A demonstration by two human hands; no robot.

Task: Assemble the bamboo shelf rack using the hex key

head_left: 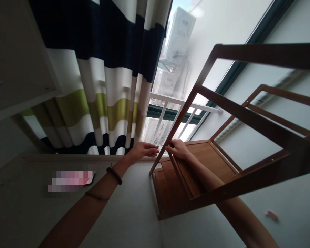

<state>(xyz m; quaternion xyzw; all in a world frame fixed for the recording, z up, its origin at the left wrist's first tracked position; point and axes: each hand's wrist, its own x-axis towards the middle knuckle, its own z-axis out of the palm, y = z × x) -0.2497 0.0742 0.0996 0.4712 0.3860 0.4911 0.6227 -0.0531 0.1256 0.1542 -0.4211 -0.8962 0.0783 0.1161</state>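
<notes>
Near six o'clock, my left hand (146, 150) pinches a thin rod (160, 146) while my right hand (180, 150) grips the wooden rack (243, 115), sprawling toward three! It looks rigid, bulky; I'd hold its slanting post (183, 115).

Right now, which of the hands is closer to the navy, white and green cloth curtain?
Left. In view, the left hand is near the bottom right corner of the curtain; the right hand is farther right, touching the brown wooden rack.
</notes>
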